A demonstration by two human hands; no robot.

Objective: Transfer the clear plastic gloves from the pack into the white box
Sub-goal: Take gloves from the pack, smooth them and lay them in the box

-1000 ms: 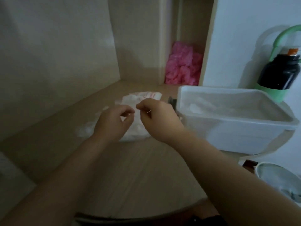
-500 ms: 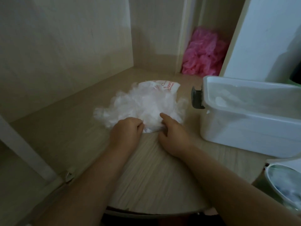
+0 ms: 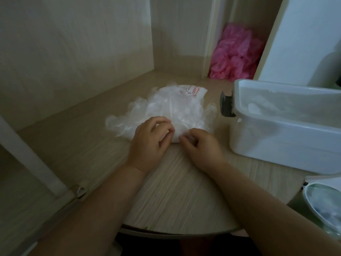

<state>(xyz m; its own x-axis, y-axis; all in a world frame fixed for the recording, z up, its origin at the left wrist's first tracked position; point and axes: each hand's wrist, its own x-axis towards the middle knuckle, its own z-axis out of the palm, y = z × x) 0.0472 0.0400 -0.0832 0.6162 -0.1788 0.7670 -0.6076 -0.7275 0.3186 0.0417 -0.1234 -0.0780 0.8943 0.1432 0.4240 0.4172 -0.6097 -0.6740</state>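
The clear plastic gloves [image 3: 162, 111] are heaped in a loose, crumpled, see-through pile near the middle of the surface [image 3: 175, 191], spilling towards its left edge. At the far side of the pile, the pack [image 3: 191, 91] is seen as a flat film bag with red print, with the gloves bulging out of it. A few thin clear sheets can also be made out inside the box [image 3: 276, 143].

The near edge of the pile is met by both hands, which are held close together. The left hand [image 3: 149, 139] is laid knuckles-up with its fingers curled down onto the film; whether any film is caught under them cannot be told. The right hand [image 3: 201, 145] is curled more tightly, and a wisp of the gloves is pinched between its thumb and bent fingers.

The box, of smooth white plastic, rectangular with rounded corners and a thick rim, is set at the right edge of the surface, just beside the pile. A dark clip [image 3: 226, 104] is fixed to its left end.

The surface is pale wood-grain laminate with a rounded near edge. A crinkled pink plastic bundle [image 3: 236, 52] is tucked into a gap beyond the far edge. A round, green container [image 3: 324, 204] is partly seen at the near right corner.
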